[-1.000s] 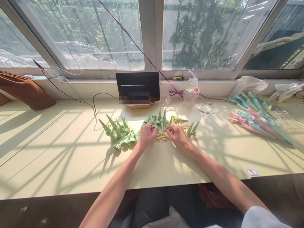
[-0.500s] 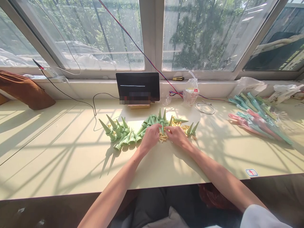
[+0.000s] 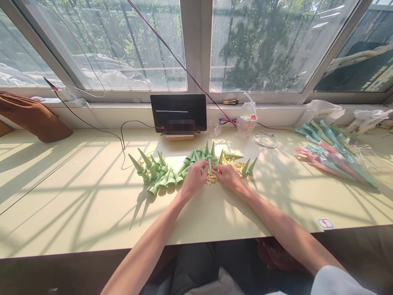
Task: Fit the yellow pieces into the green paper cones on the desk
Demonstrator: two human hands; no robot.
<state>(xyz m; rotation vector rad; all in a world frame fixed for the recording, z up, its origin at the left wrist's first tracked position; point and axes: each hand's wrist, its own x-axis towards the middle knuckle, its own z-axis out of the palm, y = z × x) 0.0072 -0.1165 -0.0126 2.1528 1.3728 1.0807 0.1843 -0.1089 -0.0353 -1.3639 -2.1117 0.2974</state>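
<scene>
From where I stand, the left hand [image 3: 195, 179] has come in from over the left part of the heap and now sits close beside the right hand [image 3: 229, 176], which has hardly moved. Both are thus at one spot, their fingertips just apart across a narrow gap, fingers curled inward. I cannot tell whether either is pinching anything, since the knuckles hide the tips.

In that gap lies a green plastic tapered cone with its point toward the person [image 3: 210, 164], and under the fingertips are short tan peg-like pieces [image 3: 211, 179]. More green plastic cones with ribbed collars [image 3: 162, 182] cluster to the left, some standing, some on their sides, reaching nearly to the left wrist. Upright green cones [image 3: 213, 148] crowd right behind the fingertips, leaving little room there, and a leaning green pair [image 3: 252, 166] stands past the right hand.

Farther back on the pale yellow table [image 3: 101, 223], a black flat screen [image 3: 181, 107] leans on a stand. A white cup in a clear plastic bag [image 3: 247, 119], a coiled pale cable [image 3: 265, 140] and plastic-wrapped pink and teal pieces [image 3: 334, 152] lie off to the right, well apart from the hands.
</scene>
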